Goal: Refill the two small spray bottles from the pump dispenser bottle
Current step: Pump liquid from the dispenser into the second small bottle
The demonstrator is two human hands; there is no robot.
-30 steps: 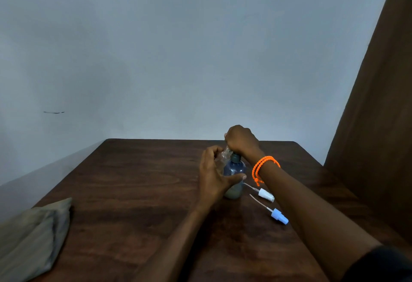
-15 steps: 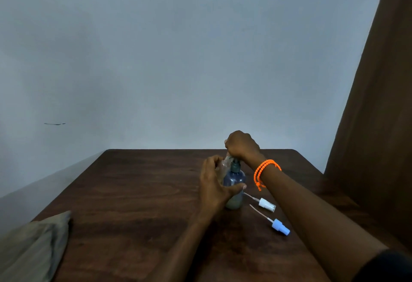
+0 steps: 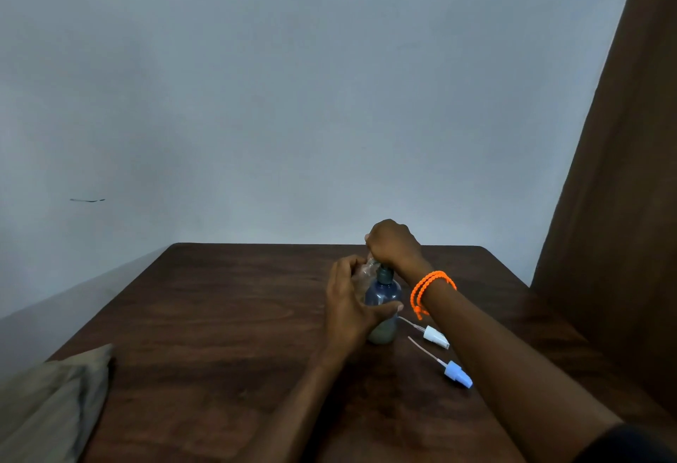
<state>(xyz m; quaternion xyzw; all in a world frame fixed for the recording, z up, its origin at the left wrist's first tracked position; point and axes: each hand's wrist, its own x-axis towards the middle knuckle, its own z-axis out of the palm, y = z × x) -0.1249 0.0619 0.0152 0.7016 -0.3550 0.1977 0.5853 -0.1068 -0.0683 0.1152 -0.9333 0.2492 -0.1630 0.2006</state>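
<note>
Pump dispenser bottle [image 3: 383,298] mid-table: right hand [image 3: 394,244] fisted on its pump, left hand [image 3: 350,301] clasping a clear spray bottle [image 3: 366,268] at the spout; filling under way, further presses likely needed.

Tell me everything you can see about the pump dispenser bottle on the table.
The pump dispenser bottle stands upright on the brown wooden table. Its rounded body looks like translucent blue-grey plastic, paler toward the base, with a dark collar at the neck. The right hand covers its pump head from above; the left hand wraps its side, thumb across the front, while also holding a small clear bottle beside the neck. The liquid level is unclear.
</note>
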